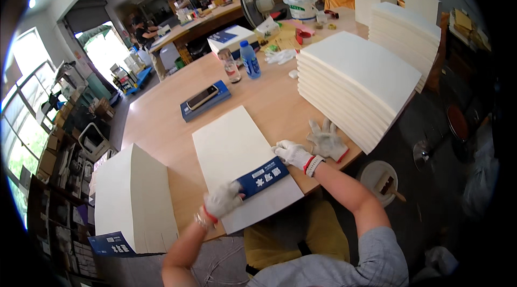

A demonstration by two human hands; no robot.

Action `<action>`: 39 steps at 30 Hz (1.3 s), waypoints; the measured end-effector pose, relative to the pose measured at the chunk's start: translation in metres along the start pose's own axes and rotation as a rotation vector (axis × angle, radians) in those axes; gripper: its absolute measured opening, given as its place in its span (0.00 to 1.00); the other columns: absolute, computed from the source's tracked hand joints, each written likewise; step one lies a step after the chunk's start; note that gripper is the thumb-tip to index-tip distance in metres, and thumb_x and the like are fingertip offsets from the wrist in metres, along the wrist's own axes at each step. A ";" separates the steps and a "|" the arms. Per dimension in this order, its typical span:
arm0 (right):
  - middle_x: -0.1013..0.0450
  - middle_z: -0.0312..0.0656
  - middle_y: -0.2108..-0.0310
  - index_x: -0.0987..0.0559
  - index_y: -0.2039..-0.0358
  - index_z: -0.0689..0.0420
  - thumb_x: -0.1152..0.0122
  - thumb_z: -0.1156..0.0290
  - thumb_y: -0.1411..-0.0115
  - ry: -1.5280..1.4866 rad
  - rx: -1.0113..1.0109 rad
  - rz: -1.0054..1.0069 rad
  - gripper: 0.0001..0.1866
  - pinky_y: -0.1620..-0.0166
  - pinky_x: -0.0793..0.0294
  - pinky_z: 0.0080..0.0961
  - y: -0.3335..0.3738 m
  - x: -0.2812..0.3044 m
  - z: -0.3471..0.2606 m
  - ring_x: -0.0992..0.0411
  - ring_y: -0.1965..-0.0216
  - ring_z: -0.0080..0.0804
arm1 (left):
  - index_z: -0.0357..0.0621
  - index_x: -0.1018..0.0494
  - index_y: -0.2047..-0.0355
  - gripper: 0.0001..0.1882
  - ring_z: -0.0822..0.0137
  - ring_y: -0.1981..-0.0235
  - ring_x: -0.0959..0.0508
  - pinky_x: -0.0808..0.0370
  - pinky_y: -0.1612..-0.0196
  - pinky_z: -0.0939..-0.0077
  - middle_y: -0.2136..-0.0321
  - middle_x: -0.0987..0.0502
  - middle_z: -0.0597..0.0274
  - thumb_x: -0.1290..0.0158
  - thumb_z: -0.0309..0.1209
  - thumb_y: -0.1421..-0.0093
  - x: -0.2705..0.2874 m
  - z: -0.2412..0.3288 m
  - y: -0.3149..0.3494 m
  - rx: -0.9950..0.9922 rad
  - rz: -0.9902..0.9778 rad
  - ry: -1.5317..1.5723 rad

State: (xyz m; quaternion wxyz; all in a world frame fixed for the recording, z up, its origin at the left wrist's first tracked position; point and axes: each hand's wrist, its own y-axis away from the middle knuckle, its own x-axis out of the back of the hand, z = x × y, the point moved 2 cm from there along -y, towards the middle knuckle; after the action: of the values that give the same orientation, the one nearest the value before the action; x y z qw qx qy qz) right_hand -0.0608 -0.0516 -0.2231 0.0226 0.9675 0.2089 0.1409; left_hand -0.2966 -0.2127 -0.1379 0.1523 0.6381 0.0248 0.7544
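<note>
Blue band (262, 181) lies across the near part of the white sheet (231, 141), and both gloved hands are at its ends! The left hand (223, 199) covers the band's left end, blurred, so I can't tell whether it pinches or presses. Over at the right end, the right hand (293, 155) has its fingers bunched by the sheet's edge; whether paper sits between them, I can't tell. Looks like the lining-up and smoothing step, and the next move seems to call for level ends and even pressure along the band. Just beside the right hand, a spare glove (327, 137) rests on the table (272, 101). Farther out, a white stack (132, 195) stands left, a taller pile (350, 82) right, and beyond the sheet, a phone (202, 97) tops a blue box (221, 95).
</note>
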 end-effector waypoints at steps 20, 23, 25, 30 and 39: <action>0.29 0.42 0.61 0.33 0.52 0.64 0.43 0.71 0.38 -0.855 0.239 -0.286 0.17 0.62 0.25 0.20 -0.013 -0.074 -0.101 0.27 0.62 0.25 | 0.38 0.28 0.60 0.17 0.70 0.77 0.23 0.22 0.70 0.73 0.76 0.23 0.61 0.42 0.40 0.38 -0.006 0.005 0.112 0.386 0.609 1.576; 0.28 0.40 0.65 0.32 0.53 0.63 0.43 0.70 0.38 -0.861 0.375 -0.407 0.16 0.70 0.28 0.16 0.006 -0.117 -0.149 0.29 0.68 0.21 | 0.35 0.35 0.47 0.24 0.66 0.58 0.22 0.23 0.55 0.73 0.57 0.23 0.56 0.40 0.32 0.40 0.028 0.004 0.181 0.062 1.035 1.289; 0.29 0.38 0.69 0.33 0.53 0.62 0.43 0.69 0.38 -0.836 0.443 -0.492 0.16 0.75 0.32 0.16 0.018 -0.159 -0.196 0.31 0.74 0.20 | 0.40 0.36 0.43 0.29 0.69 0.53 0.24 0.25 0.51 0.72 0.51 0.25 0.57 0.38 0.31 0.42 0.032 -0.020 0.229 0.083 1.360 0.424; 0.26 0.40 0.66 0.33 0.56 0.62 0.43 0.70 0.38 -0.742 0.427 -0.542 0.14 0.75 0.26 0.19 0.008 -0.272 -0.270 0.26 0.72 0.23 | 0.33 0.55 0.32 0.42 0.53 0.36 0.39 0.49 0.33 0.64 0.35 0.44 0.40 0.47 0.39 0.38 0.090 -0.052 0.297 0.456 1.741 0.778; 0.31 0.39 0.78 0.36 0.57 0.63 0.39 0.48 0.40 0.155 0.203 -0.535 0.29 0.84 0.33 0.26 0.057 -0.333 -0.316 0.33 0.85 0.24 | 0.27 0.59 0.33 0.44 0.50 0.28 0.61 0.64 0.30 0.69 0.30 0.62 0.37 0.49 0.32 0.44 0.043 -0.150 0.339 1.089 1.813 0.632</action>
State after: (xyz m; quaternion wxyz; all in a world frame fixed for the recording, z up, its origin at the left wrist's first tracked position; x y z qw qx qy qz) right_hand -0.4176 -0.2446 -0.0018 -0.0540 0.8617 0.4707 0.1816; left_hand -0.5151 -0.5008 -0.0463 -0.7720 0.1796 -0.0855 0.6037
